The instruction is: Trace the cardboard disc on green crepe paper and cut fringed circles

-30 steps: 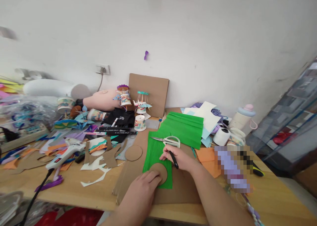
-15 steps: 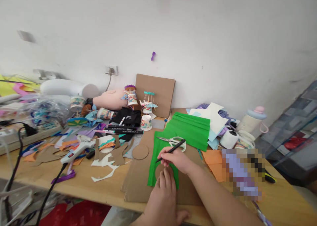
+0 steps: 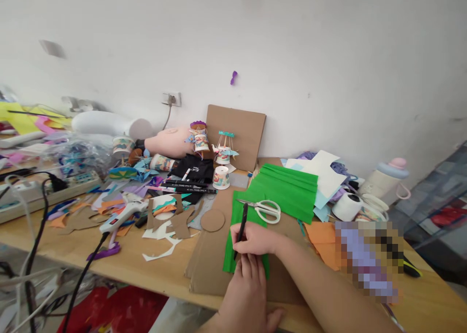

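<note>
My right hand grips a black pen, held steeply with its lower end at the green crepe-like strip. My left hand lies with fingers stretched out over that strip, pressing down just below the pen. The brown cardboard disc under my left fingers is almost wholly hidden now. Beneath the strip is a sheet of brown cardboard. White-handled scissors rest across the green material just beyond my right hand. Another cardboard disc lies to the left of the strip.
A larger folded green sheet lies behind the scissors. To the left are a glue gun, cardboard and paper scraps, and black markers. Orange paper, a white spool and a bottle stand or lie on the right.
My right hand has brought the pen's tip down closer to my left fingers, and the pen has turned from slanting to nearly upright. The whole view has shifted slightly.
</note>
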Demonstrator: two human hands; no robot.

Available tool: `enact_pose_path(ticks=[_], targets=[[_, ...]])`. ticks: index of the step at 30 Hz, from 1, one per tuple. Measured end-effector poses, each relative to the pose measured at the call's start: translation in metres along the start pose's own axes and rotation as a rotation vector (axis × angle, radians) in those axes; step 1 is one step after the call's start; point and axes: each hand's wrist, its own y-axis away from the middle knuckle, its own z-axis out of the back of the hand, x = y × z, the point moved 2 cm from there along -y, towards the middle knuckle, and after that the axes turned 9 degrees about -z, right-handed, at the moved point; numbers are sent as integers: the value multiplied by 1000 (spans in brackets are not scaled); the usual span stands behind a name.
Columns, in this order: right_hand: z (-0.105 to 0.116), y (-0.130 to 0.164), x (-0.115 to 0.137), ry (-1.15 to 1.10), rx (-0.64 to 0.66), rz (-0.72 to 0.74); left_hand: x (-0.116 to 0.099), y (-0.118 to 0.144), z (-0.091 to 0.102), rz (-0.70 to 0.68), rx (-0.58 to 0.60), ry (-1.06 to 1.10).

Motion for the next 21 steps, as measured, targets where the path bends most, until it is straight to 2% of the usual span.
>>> enact_pose_path(ticks=[5,16,21], targets=[[-1,0,0,36,-32,25,0,1,-1,-5,27,4],[13,-7,-20,8,-357,21,1,-1,2,10,91,62],[9,-5,-23,-24,-334,40,0,-1,1,16,79,87]])
